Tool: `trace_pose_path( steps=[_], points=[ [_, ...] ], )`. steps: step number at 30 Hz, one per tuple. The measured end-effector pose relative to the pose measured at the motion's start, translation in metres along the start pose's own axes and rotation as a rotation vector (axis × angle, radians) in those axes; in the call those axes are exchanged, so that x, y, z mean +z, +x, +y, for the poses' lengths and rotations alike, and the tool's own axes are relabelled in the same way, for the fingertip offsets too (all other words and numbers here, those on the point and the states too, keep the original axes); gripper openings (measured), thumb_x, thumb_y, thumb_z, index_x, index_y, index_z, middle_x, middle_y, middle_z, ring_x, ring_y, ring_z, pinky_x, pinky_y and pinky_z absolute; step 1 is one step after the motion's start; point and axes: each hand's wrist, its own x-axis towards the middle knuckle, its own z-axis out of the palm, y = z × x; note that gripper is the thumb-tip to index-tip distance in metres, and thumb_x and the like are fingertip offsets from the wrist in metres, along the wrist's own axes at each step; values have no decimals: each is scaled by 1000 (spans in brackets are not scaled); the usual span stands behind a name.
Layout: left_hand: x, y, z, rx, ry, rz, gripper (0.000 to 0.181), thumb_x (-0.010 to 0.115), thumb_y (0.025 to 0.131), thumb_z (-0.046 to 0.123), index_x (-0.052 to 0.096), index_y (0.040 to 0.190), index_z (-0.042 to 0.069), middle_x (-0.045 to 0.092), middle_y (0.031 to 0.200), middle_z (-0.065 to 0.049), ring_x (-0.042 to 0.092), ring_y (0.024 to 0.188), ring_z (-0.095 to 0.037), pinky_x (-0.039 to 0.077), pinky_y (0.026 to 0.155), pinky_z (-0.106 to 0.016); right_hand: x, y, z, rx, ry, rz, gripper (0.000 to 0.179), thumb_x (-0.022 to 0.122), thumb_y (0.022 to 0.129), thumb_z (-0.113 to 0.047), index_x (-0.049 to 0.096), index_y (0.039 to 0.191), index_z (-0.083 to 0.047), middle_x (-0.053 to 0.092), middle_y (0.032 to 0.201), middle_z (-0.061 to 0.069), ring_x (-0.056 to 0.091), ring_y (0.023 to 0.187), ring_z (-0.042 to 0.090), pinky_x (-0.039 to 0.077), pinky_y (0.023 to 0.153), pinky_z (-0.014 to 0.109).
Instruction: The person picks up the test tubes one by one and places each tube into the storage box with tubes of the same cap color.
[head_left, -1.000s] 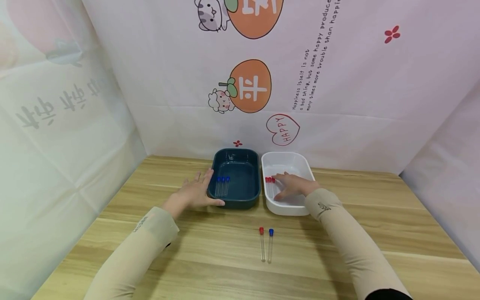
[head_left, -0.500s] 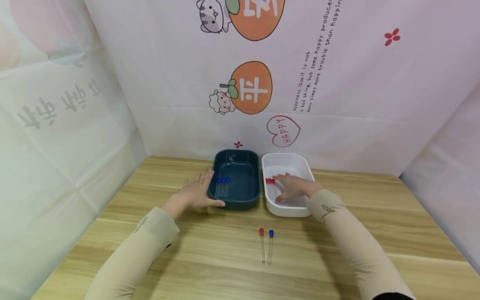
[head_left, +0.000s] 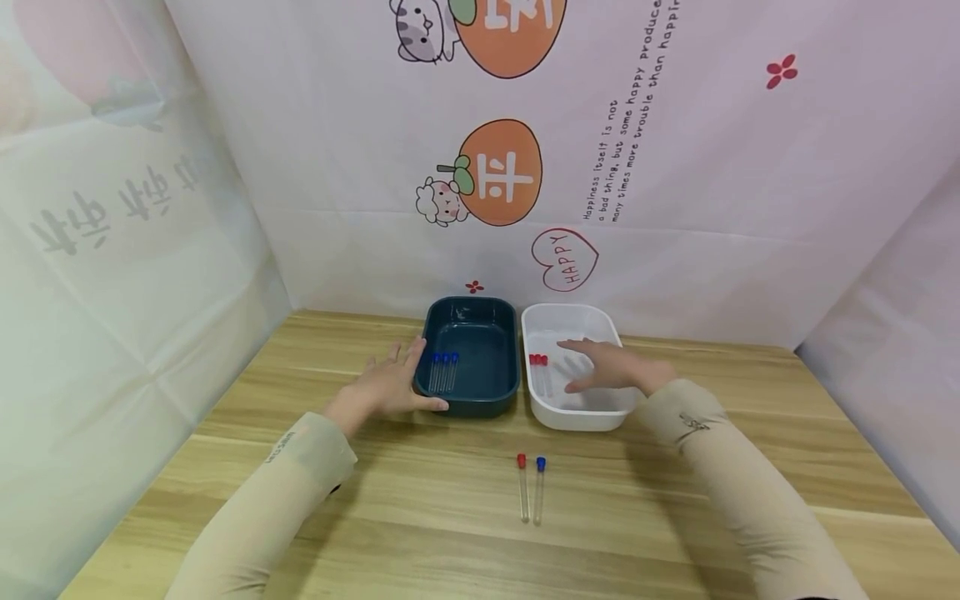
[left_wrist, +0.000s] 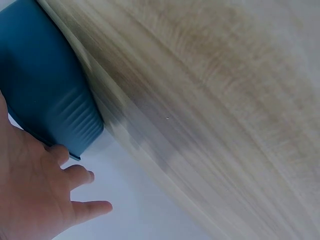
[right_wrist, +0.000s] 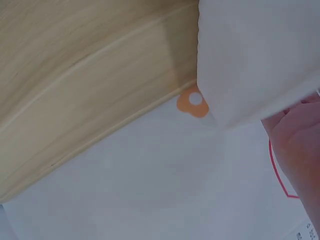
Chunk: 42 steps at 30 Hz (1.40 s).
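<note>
In the head view my left hand [head_left: 386, 387] rests on the left rim and front corner of a dark teal bin [head_left: 480, 408], fingers spread and straight. The left wrist view shows those fingers along the bin's outer side. Inside that bin lie three clear test tubes with blue caps [head_left: 446, 358]. Over the white bin [head_left: 577, 419] hovers my right hand [head_left: 611, 367], fingers apart, holding nothing. Red-capped test tubes [head_left: 537, 361] lie side by side along that bin's left wall. In the right wrist view only part of the hand [right_wrist: 297, 145] shows, beyond the white bin's side.
A red-capped test tube [head_left: 523, 492] and a blue-capped test tube [head_left: 538, 492] lie nearly parallel on the wooden table [head_left: 420, 533], in front of the bins. A printed white cloth [head_left: 360, 250] hangs close behind the bins and along both sides.
My right hand has drawn back to the right, away from the red-capped tubes in the white bin. The left hand stays on the teal bin.
</note>
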Motion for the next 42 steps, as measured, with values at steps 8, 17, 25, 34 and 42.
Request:
trace_pose_path(
  steps=[8,17,25,34,42],
  points=[
    [-1,-1,3,4,-5,-5,129,62,81,82,-5,166,12,0,172,-10,0,156,-37,3,117,-71,-12,-29,-2,-63,46,110,81,76,95,-31,36,159,-3,34,160,27,32,145,48,28,116,62],
    [0,-2,1,2,-14,0,129,62,81,82,-5,166,11,1,171,-12,0,156,-39,2,116,-72,-17,-56,-15,-122,-1,211,75,75,96,-31,41,157,-5,43,156,21,44,140,43,36,112,59],
    [0,-2,2,10,-10,8,128,62,82,81,-4,166,10,2,171,-13,1,155,-40,2,115,-72,-12,-79,-27,-183,-29,377,61,74,97,-22,51,150,-3,55,146,21,53,133,41,41,108,58],
    [-2,-2,1,5,6,7,127,62,83,80,-5,165,11,1,171,-12,0,156,-39,1,116,-72,4,-101,-38,-310,-14,530,47,76,94,-14,63,139,-6,66,135,12,65,118,36,52,97,55],
    [-1,-2,2,6,12,4,127,61,82,82,-3,165,9,3,171,-14,2,155,-40,3,116,-72,22,-113,-51,-459,-14,644,46,81,83,1,70,128,-6,73,122,9,70,79,8,58,71,31]
  ],
)
